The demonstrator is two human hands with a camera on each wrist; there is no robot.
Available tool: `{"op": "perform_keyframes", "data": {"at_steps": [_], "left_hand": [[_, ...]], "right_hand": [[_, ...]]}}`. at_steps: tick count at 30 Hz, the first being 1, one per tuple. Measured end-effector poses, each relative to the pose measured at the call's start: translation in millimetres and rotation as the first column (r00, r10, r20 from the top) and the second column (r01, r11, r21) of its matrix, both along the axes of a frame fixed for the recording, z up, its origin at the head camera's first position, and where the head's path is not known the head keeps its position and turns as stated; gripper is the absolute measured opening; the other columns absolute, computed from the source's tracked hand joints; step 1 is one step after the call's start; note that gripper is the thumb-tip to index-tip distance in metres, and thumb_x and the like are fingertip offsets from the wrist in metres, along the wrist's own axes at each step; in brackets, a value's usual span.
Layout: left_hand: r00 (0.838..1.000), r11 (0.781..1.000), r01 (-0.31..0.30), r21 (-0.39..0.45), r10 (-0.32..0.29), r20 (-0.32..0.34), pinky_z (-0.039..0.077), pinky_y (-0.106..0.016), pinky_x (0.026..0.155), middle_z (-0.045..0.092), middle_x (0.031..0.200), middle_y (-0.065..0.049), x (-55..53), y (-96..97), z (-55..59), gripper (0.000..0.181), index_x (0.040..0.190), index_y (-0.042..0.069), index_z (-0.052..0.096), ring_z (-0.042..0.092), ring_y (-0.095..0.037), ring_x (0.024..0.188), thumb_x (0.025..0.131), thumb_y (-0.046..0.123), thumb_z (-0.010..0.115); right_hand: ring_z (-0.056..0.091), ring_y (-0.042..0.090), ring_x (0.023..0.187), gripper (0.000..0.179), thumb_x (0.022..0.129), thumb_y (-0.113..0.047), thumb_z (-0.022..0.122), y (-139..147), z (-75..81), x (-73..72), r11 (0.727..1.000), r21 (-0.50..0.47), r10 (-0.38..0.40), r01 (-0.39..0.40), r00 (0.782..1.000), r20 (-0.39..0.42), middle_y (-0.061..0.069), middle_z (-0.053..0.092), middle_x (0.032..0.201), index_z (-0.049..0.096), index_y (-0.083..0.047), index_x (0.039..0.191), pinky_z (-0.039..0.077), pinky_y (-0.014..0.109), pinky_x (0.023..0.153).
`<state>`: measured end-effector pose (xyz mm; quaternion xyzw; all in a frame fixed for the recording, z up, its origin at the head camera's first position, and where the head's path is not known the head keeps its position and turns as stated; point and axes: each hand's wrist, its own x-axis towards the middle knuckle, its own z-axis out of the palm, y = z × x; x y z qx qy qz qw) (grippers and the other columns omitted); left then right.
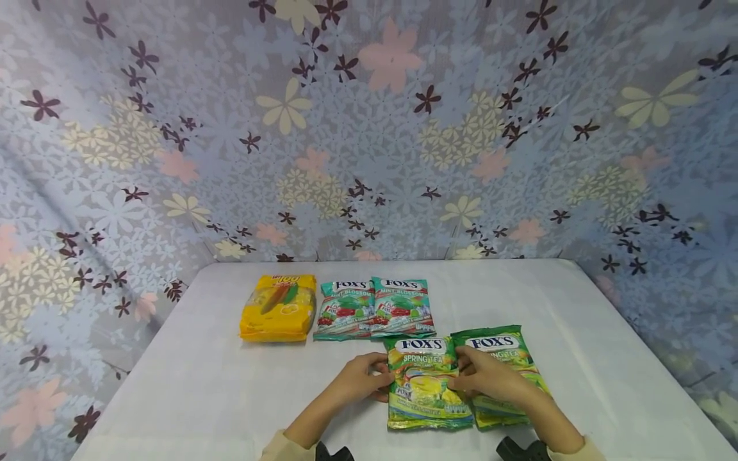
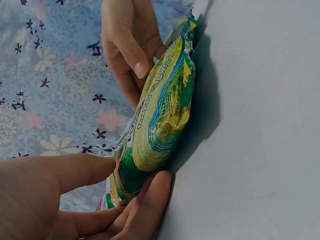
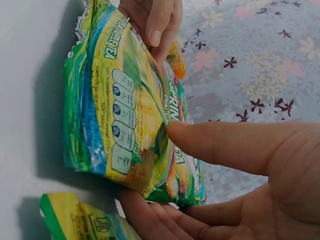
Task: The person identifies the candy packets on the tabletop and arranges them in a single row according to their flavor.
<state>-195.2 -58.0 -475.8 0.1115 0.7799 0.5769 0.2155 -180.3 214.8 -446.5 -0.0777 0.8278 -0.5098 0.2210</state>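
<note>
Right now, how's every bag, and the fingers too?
Held Spring Tea bag, gripped at both sides
Other Spring Tea bag, face up, partly covered
Left Mint Blossom bag, face up
Right Mint Blossom bag, face up
Yellow bag, face up
Left fingers, gripping held bag
Right fingers, gripping held bag
</note>
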Motion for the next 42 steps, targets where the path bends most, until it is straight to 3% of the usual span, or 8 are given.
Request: {"op": "perform_keyframes", "data": {"at_steps": [10, 19, 26, 30, 34, 38, 42], "left_hand": [[0.997, 0.998, 0.014, -0.061, -0.019, -0.074, 0.056, -0.032, 0.070, 0.060, 0.097, -0.004, -3.5, 1.9, 1.4, 0.049, 0.132, -0.006, 0.052, 0.069, -0.021, 0.067, 0.090, 0.014, 0.069], [0.996, 0.992, 0.023, -0.123, -0.033, -0.085, 0.053, -0.040, 0.081, 0.061, 0.096, -0.001, -2.1, 1.1, 0.1, 0.049, 0.131, -0.005, 0.054, 0.068, -0.020, 0.065, 0.089, 0.016, 0.070], [0.998, 0.995, 0.020, -0.101, -0.027, -0.065, 0.055, -0.035, 0.075, 0.060, 0.096, -0.001, -0.3, -0.3, -3.6, 0.048, 0.131, -0.004, 0.053, 0.069, -0.021, 0.065, 0.090, 0.015, 0.070], [0.998, 0.995, 0.017, -0.097, -0.023, -0.057, 0.054, -0.035, 0.076, 0.060, 0.096, -0.001, 0.0, 0.0, -3.2, 0.048, 0.130, -0.003, 0.054, 0.069, -0.021, 0.066, 0.090, 0.017, 0.070], [0.998, 0.995, 0.014, -0.102, -0.020, -0.064, 0.054, -0.038, 0.076, 0.061, 0.096, -0.002, 0.3, 0.1, -2.9, 0.047, 0.128, -0.003, 0.054, 0.068, -0.021, 0.066, 0.089, 0.018, 0.071], [0.998, 0.997, -0.011, -0.073, 0.007, -0.059, 0.055, -0.038, 0.071, 0.063, 0.094, -0.004, 0.3, 1.4, -4.4, 0.046, 0.126, -0.002, 0.055, 0.067, -0.020, 0.071, 0.089, 0.020, 0.071], [0.998, 0.998, -0.035, -0.046, 0.033, -0.047, 0.056, -0.035, 0.063, 0.064, 0.093, -0.007, 1.6, 2.3, -3.0, 0.047, 0.126, -0.002, 0.054, 0.066, -0.021, 0.074, 0.089, 0.021, 0.072]], "right_hand": [[0.058, 0.027, 0.095, 0.080, 0.086, -0.019, 0.074, 0.4, 4.2, -0.1, 0.999, 0.027, -0.033, 0.034, 0.999, -0.024, 0.021, 0.051, 0.115, 0.027, 0.019, 0.139, 0.055, 0.041, 0.071], [0.058, 0.029, 0.097, 0.081, 0.086, -0.019, 0.074, -2.5, -3.0, 2.6, 0.998, 0.051, -0.044, 0.045, 0.999, -0.025, 0.020, 0.052, 0.115, 0.027, 0.018, 0.140, 0.054, 0.041, 0.070], [0.059, 0.035, 0.100, 0.081, 0.086, -0.024, 0.075, -4.2, -5.2, 3.2, 0.995, 0.094, -0.033, 0.040, 0.997, -0.072, 0.019, 0.055, 0.114, 0.031, 0.016, 0.140, 0.054, 0.044, 0.071], [0.061, 0.027, 0.085, 0.080, 0.085, -0.026, 0.075, -5.6, -4.3, 3.1, 0.991, 0.130, -0.025, 0.040, 0.993, -0.117, 0.013, 0.058, 0.104, 0.032, 0.015, 0.140, 0.053, 0.043, 0.069], [0.059, 0.023, 0.071, 0.083, 0.088, -0.022, 0.073, -6.9, -0.2, 5.0, 0.999, 0.038, -0.022, 0.024, 0.998, -0.053, 0.014, 0.058, 0.093, 0.023, 0.015, 0.143, 0.052, 0.042, 0.066], [0.057, 0.025, 0.074, 0.087, 0.087, -0.015, 0.071, -8.3, 4.0, 7.3, 0.997, -0.070, -0.037, 0.039, 0.999, 0.029, 0.018, 0.053, 0.095, 0.013, 0.009, 0.147, 0.053, 0.042, 0.066], [0.056, 0.026, 0.083, 0.091, 0.083, -0.013, 0.074, -12.5, 4.7, 8.2, 0.994, -0.063, -0.092, 0.093, 0.995, 0.031, 0.018, 0.049, 0.103, 0.014, 0.003, 0.149, 0.052, 0.043, 0.066]]}}
